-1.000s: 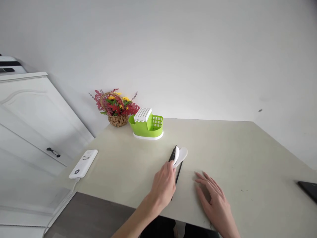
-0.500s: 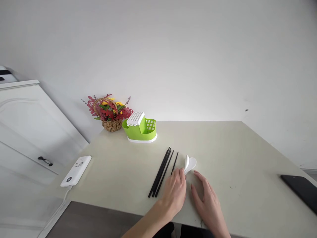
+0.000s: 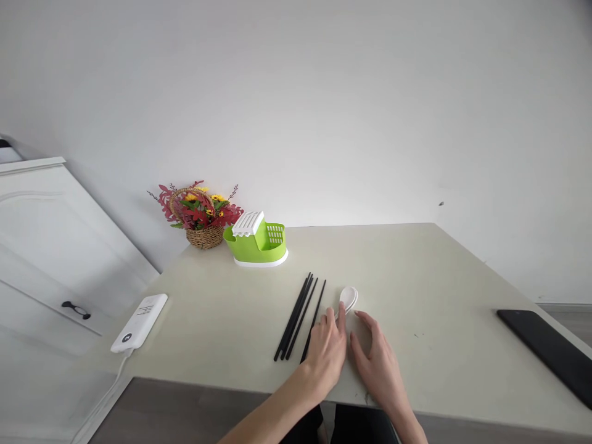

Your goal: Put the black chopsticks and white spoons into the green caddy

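Observation:
Two white spoons [image 3: 350, 298] lie one over the other on the table, their bowls pointing away from me and their handles mostly hidden by my left hand. My left hand [image 3: 327, 345] is closed on the spoon handles, and its index finger reaches up to the edge of the upper bowl. Just to the right, my right hand [image 3: 375, 357] rests with curved fingers and a gap between thumb and index finger, holding nothing. Several black chopsticks [image 3: 296, 317] lie left of my left hand, one of them a little apart and partly behind my fingers.
A green and white cutlery holder [image 3: 257, 246] stands near the wall beside a basket of artificial flowers [image 3: 206, 237]. At the left edge is a white power bank [image 3: 140, 322] with a cable. A black phone [image 3: 546, 351] lies on the right of the table [image 3: 416, 265].
The spoon that stood tilted in my left hand now lies over the other one, bowls overlapping. My left index finger has stretched forward onto it. The view has shifted slightly.

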`<state>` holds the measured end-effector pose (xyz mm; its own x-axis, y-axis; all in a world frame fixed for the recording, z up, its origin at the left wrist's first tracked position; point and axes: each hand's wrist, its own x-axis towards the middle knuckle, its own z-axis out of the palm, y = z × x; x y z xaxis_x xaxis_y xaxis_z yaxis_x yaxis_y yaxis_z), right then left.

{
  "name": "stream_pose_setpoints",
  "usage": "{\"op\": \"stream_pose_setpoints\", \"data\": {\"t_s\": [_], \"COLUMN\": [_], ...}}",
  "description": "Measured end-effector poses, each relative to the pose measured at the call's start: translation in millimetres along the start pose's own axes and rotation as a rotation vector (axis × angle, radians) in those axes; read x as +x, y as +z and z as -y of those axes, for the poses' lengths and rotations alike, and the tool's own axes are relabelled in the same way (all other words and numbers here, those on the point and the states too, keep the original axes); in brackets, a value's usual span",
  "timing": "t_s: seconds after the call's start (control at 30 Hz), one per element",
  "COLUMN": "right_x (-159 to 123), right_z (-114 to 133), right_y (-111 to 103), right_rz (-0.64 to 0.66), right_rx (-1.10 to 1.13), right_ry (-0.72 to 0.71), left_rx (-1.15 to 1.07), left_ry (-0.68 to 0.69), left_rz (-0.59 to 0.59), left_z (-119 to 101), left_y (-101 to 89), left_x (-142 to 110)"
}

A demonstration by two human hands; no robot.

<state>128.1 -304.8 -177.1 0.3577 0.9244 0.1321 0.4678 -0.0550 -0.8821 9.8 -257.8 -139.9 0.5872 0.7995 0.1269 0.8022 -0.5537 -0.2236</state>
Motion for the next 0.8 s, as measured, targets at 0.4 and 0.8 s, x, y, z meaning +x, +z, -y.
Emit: {"op": "stream_pose_setpoints", "data": {"t_s": [0.4,0.8], "right_x": [-0.6,0.6], "right_z": [-3.4,-7.1], "right_y": [1.7,-4.0], "right_rz": [-0.032,-0.161], "right_rx": [0.035,0.082], "right_ry": [-0.042,0.009], "left_rx": [0.106,0.021], "left_ry": [-0.019,-0.003], "left_rz": [-0.094,-0.108], "left_z": [-16.2,-21.1], "left_y": [10.6,6.5], "left_x": [5.9,6.0]}}
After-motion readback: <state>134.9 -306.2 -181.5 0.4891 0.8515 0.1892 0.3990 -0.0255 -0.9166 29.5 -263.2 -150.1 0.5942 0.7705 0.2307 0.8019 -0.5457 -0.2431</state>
